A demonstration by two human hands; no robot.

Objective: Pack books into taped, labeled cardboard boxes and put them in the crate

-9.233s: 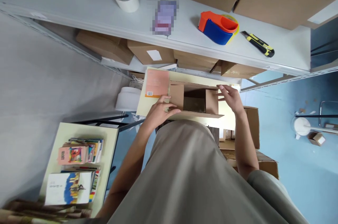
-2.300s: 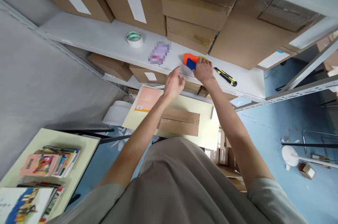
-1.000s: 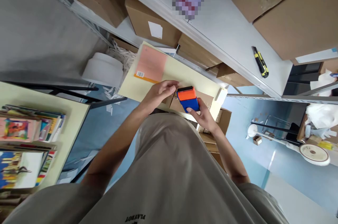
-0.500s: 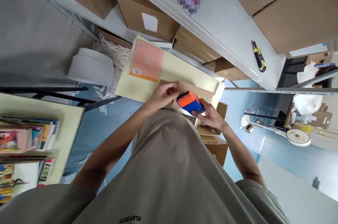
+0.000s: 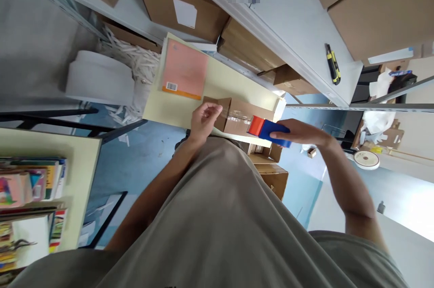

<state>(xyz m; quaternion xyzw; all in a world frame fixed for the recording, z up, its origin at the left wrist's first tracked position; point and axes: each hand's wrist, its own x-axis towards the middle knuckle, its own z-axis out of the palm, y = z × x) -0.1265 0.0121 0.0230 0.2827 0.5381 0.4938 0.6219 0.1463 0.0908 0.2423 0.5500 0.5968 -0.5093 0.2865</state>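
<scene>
On table (image 5: 217, 84): box (image 5: 242, 118), clear tape across top. Right hand (image 5: 298, 132) clasps dispenser (image 5: 267, 130) at box's right end. Left hand (image 5: 203, 118) presses box's left end, fingers curled. Book (image 5: 185, 68) far left. Knife (image 5: 332, 64) on shelf (image 5: 291, 21), well apart.

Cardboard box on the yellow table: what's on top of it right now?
A strip of clear tape runs across the cardboard box top, from the left hand to the tape dispenser in the right hand. The flaps are shut, so its contents are hidden.
</scene>
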